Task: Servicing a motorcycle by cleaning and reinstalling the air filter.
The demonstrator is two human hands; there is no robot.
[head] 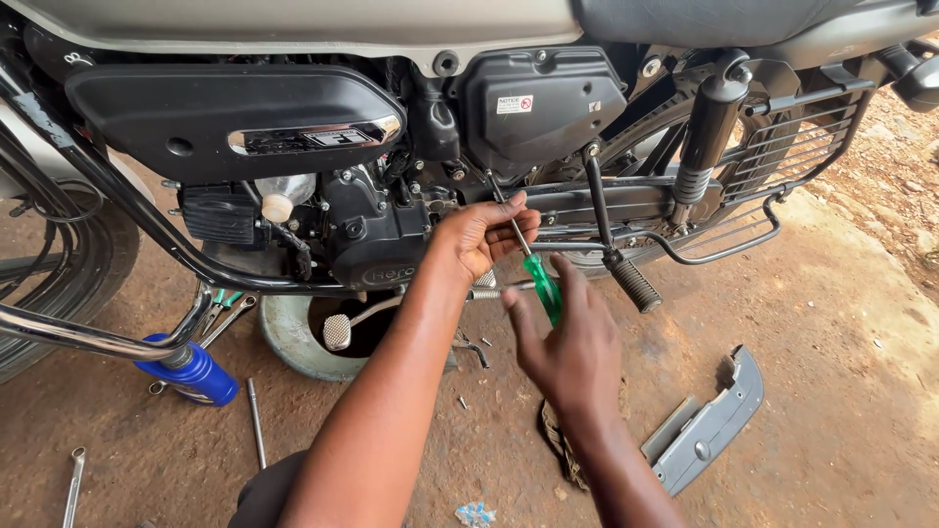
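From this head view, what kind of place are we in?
Likely an open-air or roadside motorcycle repair spot. A motorcycle stands on a bare dirt floor, with spanners and a removed grey cover lying loose. The left hand steadies a green-handled screwdriver that the right hand grips.

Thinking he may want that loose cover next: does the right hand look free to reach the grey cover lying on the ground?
Probably not right away: the right hand is on the green-handled screwdriver. Otherwise, open dirt lies between it and the grey cover.
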